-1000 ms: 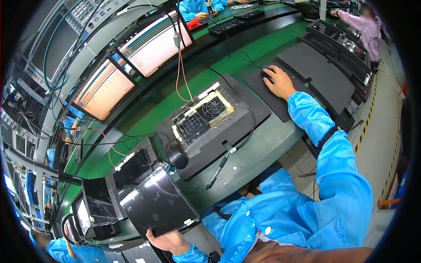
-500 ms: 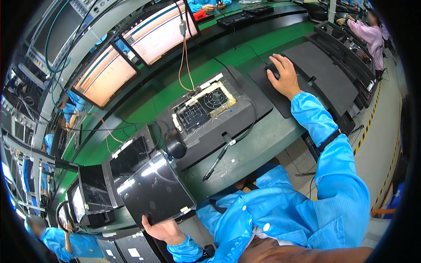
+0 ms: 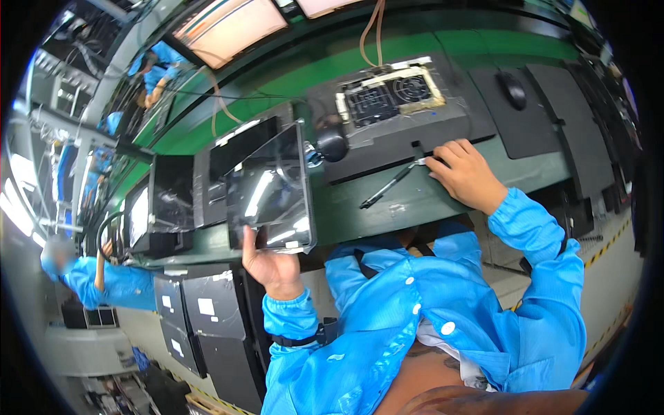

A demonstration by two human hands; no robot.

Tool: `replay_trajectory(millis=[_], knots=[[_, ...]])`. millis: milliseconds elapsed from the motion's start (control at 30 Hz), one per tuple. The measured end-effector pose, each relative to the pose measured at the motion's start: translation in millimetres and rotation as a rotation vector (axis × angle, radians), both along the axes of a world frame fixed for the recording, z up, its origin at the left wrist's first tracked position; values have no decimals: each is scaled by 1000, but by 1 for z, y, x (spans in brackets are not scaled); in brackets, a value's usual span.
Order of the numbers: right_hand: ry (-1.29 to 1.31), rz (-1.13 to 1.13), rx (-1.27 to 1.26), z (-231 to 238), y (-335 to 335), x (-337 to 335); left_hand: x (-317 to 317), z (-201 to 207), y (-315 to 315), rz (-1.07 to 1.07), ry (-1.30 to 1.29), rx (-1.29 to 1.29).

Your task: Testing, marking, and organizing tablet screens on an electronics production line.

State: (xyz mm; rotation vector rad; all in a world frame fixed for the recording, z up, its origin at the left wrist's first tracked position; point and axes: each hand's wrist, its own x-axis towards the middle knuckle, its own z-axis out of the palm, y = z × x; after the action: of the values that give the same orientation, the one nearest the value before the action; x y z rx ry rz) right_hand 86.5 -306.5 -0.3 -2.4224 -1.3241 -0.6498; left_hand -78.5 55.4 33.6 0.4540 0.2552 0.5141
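Observation:
In my left hand (image 3: 275,271) is a glossy black flat display panel (image 3: 266,190), gripped at its lower edge with the thumb on its face. The panel is tilted up over the left part of the bench, with pale tape tabs on its edge. My right hand (image 3: 469,174) is at the bench's front edge, fingers bent but apart. Its fingertips are beside the rear end of a black pen (image 3: 389,185), which lies slantwise on the green bench. Behind the pen is a dark foam pad (image 3: 387,145) bearing a taped black fixture (image 3: 394,97) with a round pattern.
A black rounded device (image 3: 332,142) sits between panel and pad. To the right, a black mouse (image 3: 512,91) rests on a dark mat (image 3: 532,135). More dark panels (image 3: 173,194) stand at left, near a co-worker in blue (image 3: 117,280). Black boxes (image 3: 218,304) are below the bench.
My right hand has left the mouse and come down to the pen's rear end. My left hand has raised and turned the panel more upright. The view has swung leftward and down.

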Motion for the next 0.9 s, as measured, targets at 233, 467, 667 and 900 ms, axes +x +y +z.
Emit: replay_trajectory(millis=[233, 467, 667, 900], knots=[[146, -160, -123, 20, 5, -13, -8, -5, 7, -44, -30, -118], [522, 295, 554, 53, 54, -39, 0, -15, -14, -253, -172, 28], [446, 364, 602, 64, 80, -39, 0, -11, -26, -224, -121, 66], [453, 326, 525, 56, 81, -37, -4, -15, -27, -199, -48, 95]])
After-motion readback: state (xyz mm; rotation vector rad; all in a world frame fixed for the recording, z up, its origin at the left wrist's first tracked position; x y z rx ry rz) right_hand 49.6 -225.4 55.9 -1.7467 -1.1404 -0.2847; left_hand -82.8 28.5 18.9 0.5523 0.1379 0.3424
